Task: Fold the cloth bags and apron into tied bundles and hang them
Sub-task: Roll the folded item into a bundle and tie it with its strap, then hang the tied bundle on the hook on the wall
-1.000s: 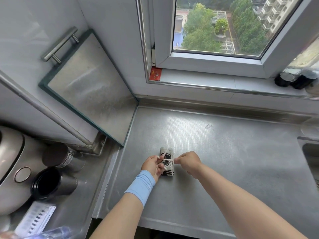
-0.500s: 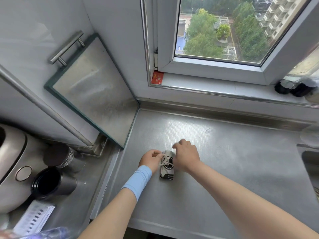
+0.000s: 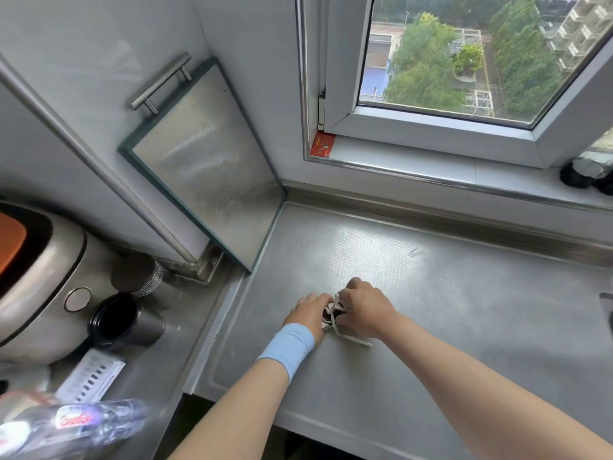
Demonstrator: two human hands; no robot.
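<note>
L hand (image 3: 310, 310) grips cloth bundle (image 3: 331, 319) from 9 o'clock; R hand (image 3: 365, 310) pinches its strap (image 3: 353, 339) at 3. Soft, light, prob. springs open: hold at knot.

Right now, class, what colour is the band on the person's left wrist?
Light blue: the wristband shows best in the head view.

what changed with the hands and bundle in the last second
The right hand, which was pulling the strap taut to the right, has moved in and curls over the bundle; the strap's end lies slack on the counter. The left hand still grips the bundle, same spot.
</note>
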